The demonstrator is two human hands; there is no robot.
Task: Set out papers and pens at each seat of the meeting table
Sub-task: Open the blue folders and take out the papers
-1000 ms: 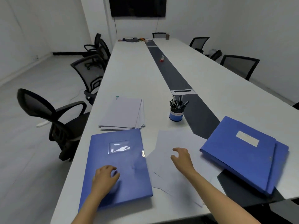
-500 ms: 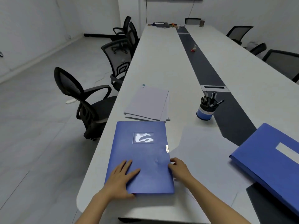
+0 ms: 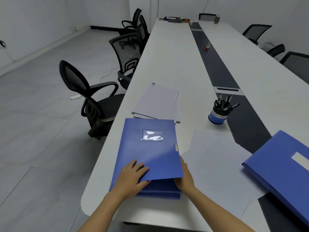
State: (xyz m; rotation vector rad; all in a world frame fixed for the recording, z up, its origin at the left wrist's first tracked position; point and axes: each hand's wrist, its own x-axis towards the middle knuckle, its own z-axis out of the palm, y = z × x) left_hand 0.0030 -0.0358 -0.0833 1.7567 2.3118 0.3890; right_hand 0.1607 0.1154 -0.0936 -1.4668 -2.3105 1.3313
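Left hand (image 3: 132,174): cover edge of blue plastic box file (image 3: 150,148) pinched. Right hand (image 3: 184,179): under cover's right corner, fingertips hidden. File at surface's (image 3: 167,56) 6 o'clock; clipped white paper stack (image 3: 157,101) at 12 o'clock. Cover judged light, bendy; free edge best hold.
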